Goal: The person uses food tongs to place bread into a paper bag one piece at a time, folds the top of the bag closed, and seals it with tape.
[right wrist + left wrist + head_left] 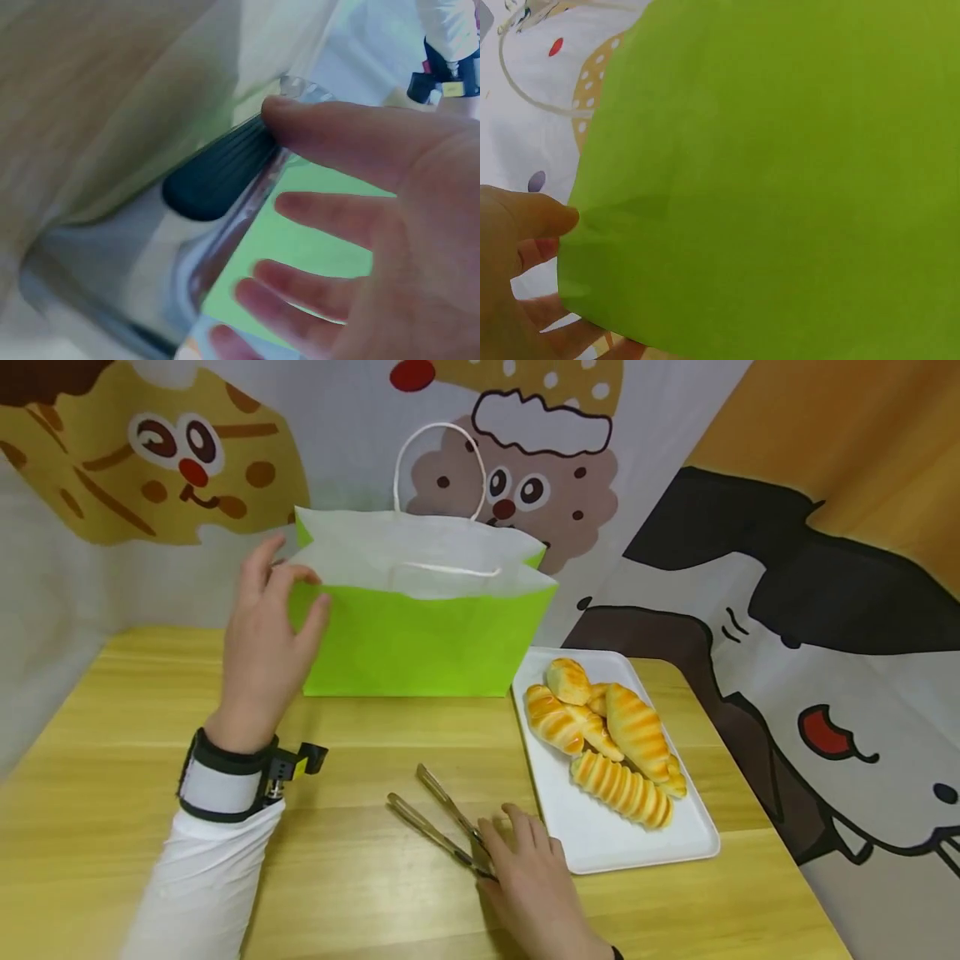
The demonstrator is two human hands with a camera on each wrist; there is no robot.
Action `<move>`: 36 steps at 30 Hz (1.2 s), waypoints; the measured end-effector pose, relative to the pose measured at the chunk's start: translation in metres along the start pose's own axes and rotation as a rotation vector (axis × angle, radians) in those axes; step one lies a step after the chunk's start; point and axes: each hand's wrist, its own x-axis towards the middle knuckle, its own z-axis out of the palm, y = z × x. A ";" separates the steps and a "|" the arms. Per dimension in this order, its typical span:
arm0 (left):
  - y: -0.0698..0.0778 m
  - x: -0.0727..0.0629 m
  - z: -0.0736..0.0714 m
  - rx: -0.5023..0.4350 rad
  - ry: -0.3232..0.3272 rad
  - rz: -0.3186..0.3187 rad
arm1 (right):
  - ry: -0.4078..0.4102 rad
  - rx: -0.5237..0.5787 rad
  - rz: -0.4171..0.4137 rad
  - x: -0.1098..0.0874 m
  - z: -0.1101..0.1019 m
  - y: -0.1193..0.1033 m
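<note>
A lime-green paper bag point(412, 643) with a white inside and white handles stands upright at the back of the table. My left hand point(262, 643) grips its left side edge, thumb in front and fingers behind; in the left wrist view, the thumb point(551, 216) overlaps the green paper. A pair of metal tongs point(435, 827) lies spread on the table. Over its near end is my right hand point(528, 877), fingers loosely extended. Seen from the right wrist, the thumb meets the tongs near a dark ribbed grip point(221, 172), while the other fingers stand apart from it.
Right of the bag, a white tray point(600, 852) carries several golden bread rolls, including a ridged roll point(622, 789) at the front. The wooden table point(360, 893) ends close beyond the tray. Behind hangs a cartoon-printed cloth point(352, 410).
</note>
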 end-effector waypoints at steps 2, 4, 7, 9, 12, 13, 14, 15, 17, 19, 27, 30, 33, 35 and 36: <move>0.001 -0.005 0.004 0.000 0.008 0.019 | -0.046 0.007 0.023 -0.003 0.003 0.002; 0.002 -0.011 0.009 -0.007 0.009 0.032 | -0.078 0.014 0.041 -0.006 0.005 0.005; 0.003 -0.019 0.015 -0.009 0.005 0.051 | -0.105 0.016 0.058 -0.009 0.007 0.009; 0.005 -0.024 0.018 -0.010 0.004 0.053 | -0.106 0.029 0.063 -0.011 0.008 0.012; 0.006 -0.030 0.021 -0.006 0.007 0.053 | -0.084 0.036 0.062 -0.011 0.008 0.017; 0.006 -0.032 0.021 -0.004 0.010 0.047 | -0.078 0.039 0.061 -0.010 0.008 0.019; 0.005 -0.034 0.020 0.003 0.014 0.042 | -0.075 0.042 0.059 -0.009 0.007 0.020; 0.005 -0.036 0.020 0.013 0.021 0.041 | -0.067 0.044 0.052 -0.008 0.007 0.021; 0.003 -0.040 0.016 0.034 0.028 0.035 | -0.064 0.058 0.048 -0.006 0.006 0.021; 0.002 -0.042 0.012 0.056 0.034 0.032 | -0.056 0.075 0.037 -0.004 0.007 0.019; 0.005 -0.042 0.005 0.082 0.052 0.086 | 0.010 0.140 0.000 0.000 0.013 0.016; 0.009 -0.039 0.003 0.075 0.059 0.104 | -0.007 0.189 -0.007 -0.001 0.013 0.016; 0.014 -0.036 0.001 0.069 0.060 0.119 | -0.028 0.232 -0.008 -0.001 0.011 0.016; 0.017 -0.033 -0.001 0.069 0.059 0.127 | -0.018 0.232 -0.011 0.000 0.010 0.016; 0.019 -0.032 -0.002 0.070 0.060 0.130 | -0.008 0.227 -0.011 0.001 0.009 0.016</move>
